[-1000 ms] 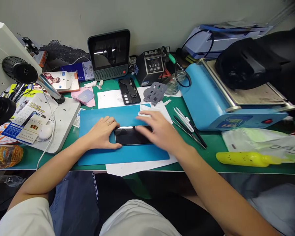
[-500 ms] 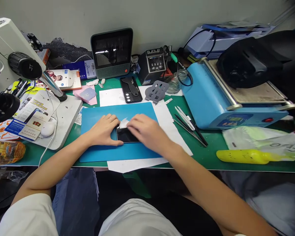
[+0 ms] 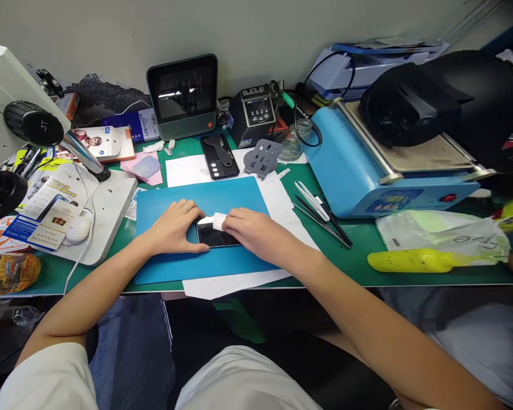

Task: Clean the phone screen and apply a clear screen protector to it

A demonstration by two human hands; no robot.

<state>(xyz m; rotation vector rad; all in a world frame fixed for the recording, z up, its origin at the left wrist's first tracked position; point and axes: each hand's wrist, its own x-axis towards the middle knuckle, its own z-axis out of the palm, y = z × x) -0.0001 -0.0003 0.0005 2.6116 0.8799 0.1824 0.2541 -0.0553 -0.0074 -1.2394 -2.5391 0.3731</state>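
Observation:
A black phone (image 3: 214,234) lies screen up on a blue work mat (image 3: 222,256) at the middle of the green desk. My left hand (image 3: 175,226) rests on the mat at the phone's left end, fingers curved round its edge, a ring on one finger. My right hand (image 3: 250,230) lies over the phone's right part and presses a small folded white wipe (image 3: 218,220) on the screen near its upper left corner. White paper sheets (image 3: 235,281) stick out from under the mat.
A microscope (image 3: 21,119) on a white base stands at the left, with leaflets under it. Behind the mat are a black phone back cover (image 3: 219,156), a grey stand (image 3: 263,158), a small monitor (image 3: 183,95), a soldering station (image 3: 256,111). Tweezers (image 3: 320,210), a blue roller machine (image 3: 380,171), a yellow bottle (image 3: 414,259) lie right.
My right hand picked up the white wipe from the mat's upper right and carried it left onto the phone screen. My left hand stayed at the phone's left end.

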